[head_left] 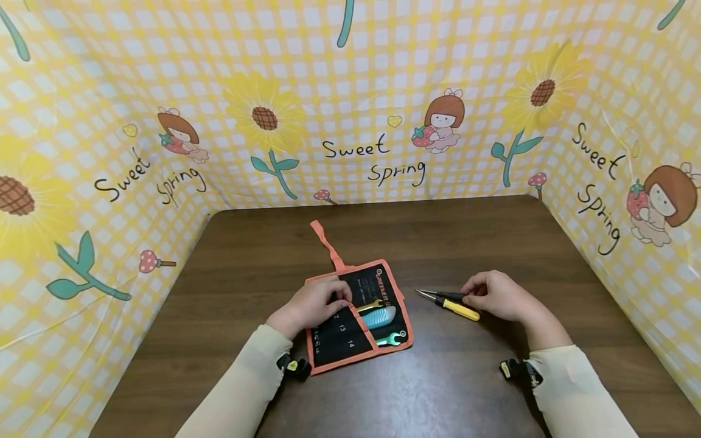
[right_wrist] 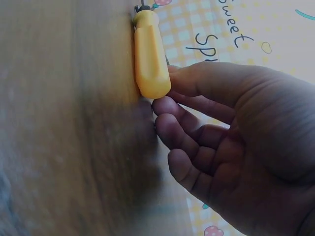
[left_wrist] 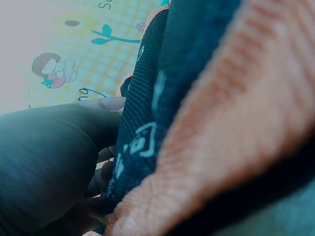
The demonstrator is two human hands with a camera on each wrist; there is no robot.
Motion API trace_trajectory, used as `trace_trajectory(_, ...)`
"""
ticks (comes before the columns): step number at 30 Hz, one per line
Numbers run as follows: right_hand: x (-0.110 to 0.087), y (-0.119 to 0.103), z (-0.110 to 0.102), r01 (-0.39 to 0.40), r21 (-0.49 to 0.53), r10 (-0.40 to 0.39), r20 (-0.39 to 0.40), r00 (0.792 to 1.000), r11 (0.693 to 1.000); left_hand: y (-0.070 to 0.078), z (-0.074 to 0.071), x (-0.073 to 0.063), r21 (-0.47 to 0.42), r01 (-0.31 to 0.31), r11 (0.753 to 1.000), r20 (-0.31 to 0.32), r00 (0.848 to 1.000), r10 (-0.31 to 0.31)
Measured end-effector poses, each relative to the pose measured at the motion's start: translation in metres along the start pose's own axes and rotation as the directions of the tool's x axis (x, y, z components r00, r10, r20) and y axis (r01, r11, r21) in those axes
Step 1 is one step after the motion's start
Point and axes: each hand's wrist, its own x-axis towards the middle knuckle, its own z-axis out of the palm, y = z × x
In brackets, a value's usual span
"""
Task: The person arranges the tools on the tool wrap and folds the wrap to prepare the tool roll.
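Note:
An orange-edged black tool pouch [head_left: 342,356] lies open on the table, numbers printed on its pocket. My left hand [head_left: 320,302] pinches the pocket's upper edge; the left wrist view shows the dark fabric [left_wrist: 140,123] close up, with the fingers partly behind it. From the pocket stick out a light-blue handle [head_left: 379,317], a green wrench [head_left: 390,339] and a yellow-gold tool [head_left: 369,306]. To the right, my right hand [head_left: 501,296] pinches the end of a slim black tool [head_left: 451,295] with a pointed silver tip. Alongside it lies a yellow-handled tool [head_left: 462,309], its handle [right_wrist: 152,61] close to the fingertips.
An orange strap [head_left: 327,243] runs from the pouch toward the back of the brown wooden table [head_left: 263,243]. Yellow checked cloth [head_left: 350,97] with printed flowers and figures walls in the back and both sides.

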Motion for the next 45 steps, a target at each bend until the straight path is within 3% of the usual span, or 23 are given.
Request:
trace_trajectory(24,0.006,-0.009,0.004,-0.041,0.073,0.049,-0.113,0.992,0.997,0.002,0.004,-0.005,-0.037,-0.015,0.999,-0.021,1.000,0.015)
trace_trajectory(45,0.035,-0.047,0.004,0.040,0.056,-0.036,-0.078,0.996,0.998,0.004,0.004,-0.005,-0.084,-0.011,0.996,-0.040,0.999,0.008)
